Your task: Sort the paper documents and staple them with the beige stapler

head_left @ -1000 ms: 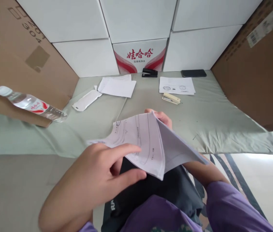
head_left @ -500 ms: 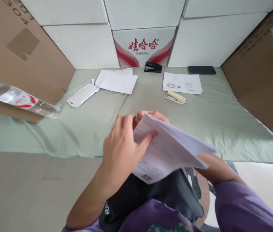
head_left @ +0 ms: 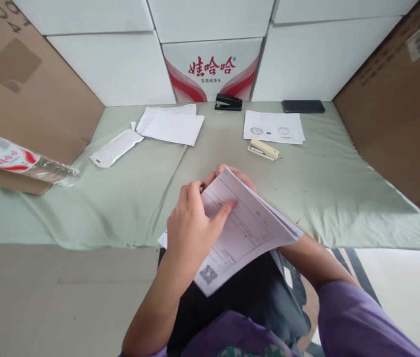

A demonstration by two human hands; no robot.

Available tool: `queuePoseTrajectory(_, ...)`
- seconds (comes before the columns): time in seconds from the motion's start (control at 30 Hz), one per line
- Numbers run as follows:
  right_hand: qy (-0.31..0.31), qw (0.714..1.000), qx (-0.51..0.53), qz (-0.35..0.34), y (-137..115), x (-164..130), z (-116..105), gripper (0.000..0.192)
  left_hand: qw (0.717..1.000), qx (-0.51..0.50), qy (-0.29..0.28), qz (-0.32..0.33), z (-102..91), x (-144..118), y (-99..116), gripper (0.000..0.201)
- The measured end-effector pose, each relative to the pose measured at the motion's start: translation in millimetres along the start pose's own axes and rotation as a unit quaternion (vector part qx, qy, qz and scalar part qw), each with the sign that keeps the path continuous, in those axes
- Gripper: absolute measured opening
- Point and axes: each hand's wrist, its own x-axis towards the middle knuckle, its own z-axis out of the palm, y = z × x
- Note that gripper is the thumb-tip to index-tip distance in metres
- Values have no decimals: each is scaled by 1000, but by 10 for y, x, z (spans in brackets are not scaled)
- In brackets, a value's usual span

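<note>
Over the near edge of the covered table, a small stack of printed paper sheets is held at a tilt, with a QR code at its lower corner. My left hand grips the stack's left side, its thumb lying across the top sheet. My right hand is closed at the far edge of the sheets, mostly hidden behind them. A cream stapler rests beyond my hands to the right, just in front of stamped papers. Farther back stands a black stapler.
White papers and a white pouch lie at the left. A water bottle leans by a cardboard box. A black phone is back right, beside another cardboard box. White boxes wall off the back.
The loose right side of the sheets has come down and the stack lies more closed. The QR code corner has shifted left and lower. Both hands keep their hold; the view has moved slightly.
</note>
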Motion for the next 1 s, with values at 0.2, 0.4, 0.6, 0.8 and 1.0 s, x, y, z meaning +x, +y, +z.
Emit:
queuePoseTrajectory(0.2, 5, 992, -119, 42, 77, 42, -135, 23, 985, -89, -137, -53, -95, 146, -87, 38)
queuePoseTrajectory(0.4, -18, 969, -245, 36, 52, 57, -178, 18, 904, -319, -259, -114, 36, 432, -277, 48)
queuePoseTrajectory(0.6, -47, 963, -251, 81, 71, 62, -234, 19, 863, -349, -322, -173, 37, 629, -466, 45)
queuePoseTrajectory(0.8, -45, 967, -227, 102, 57, 36, -182, 21, 853, -348, -345, -181, -50, 669, -447, 42)
queuePoseTrajectory(1.0, -55, 971, -220, 77, -79, -34, -78, 32, 869, -330, -320, -183, -147, 572, -365, 46)
